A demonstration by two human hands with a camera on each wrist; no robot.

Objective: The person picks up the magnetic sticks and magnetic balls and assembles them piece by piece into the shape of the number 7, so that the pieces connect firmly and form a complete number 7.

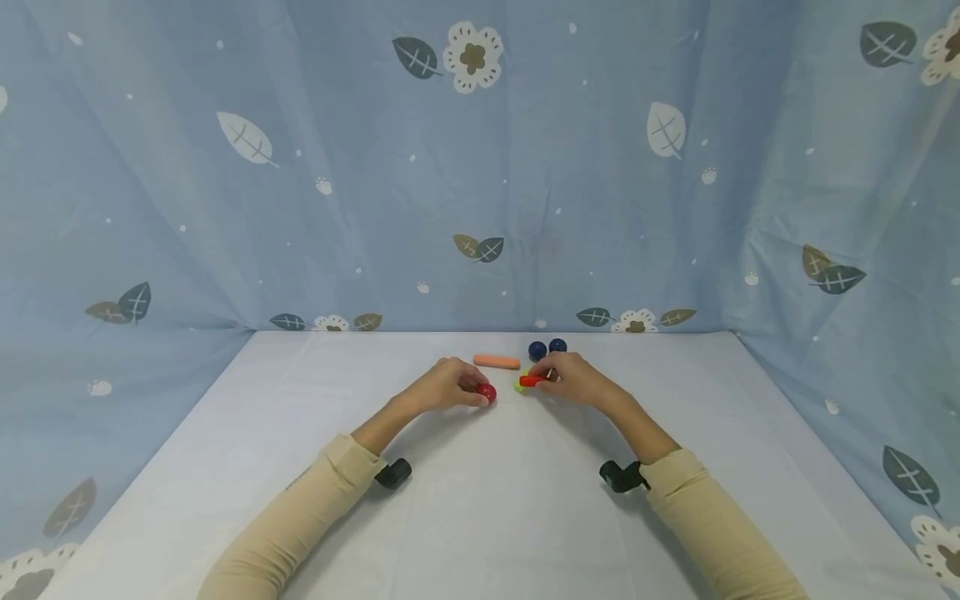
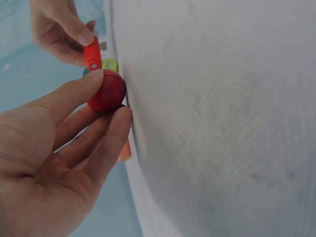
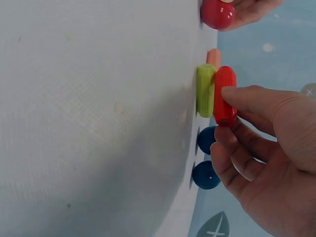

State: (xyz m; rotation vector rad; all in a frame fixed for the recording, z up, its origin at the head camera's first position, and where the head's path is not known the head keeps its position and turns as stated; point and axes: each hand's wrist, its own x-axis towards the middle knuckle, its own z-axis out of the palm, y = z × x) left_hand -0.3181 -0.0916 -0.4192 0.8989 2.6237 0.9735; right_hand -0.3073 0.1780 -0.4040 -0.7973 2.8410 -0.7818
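My left hand holds a shiny red ball between its thumb and fingertips, low over the white table. In my right hand a short red stick with bevelled edges is pinched between thumb and fingers. A yellow-green stick of similar shape lies right beside the red one, partly hidden by the right hand in the head view. Behind the two hands lies an orange stick. Two dark blue balls sit just beyond the right hand's fingers.
The white table ends at the back against a blue curtain printed with leaves and flowers, which also hangs along both sides. A black wrist camera juts inward from the right forearm, and another from the left.
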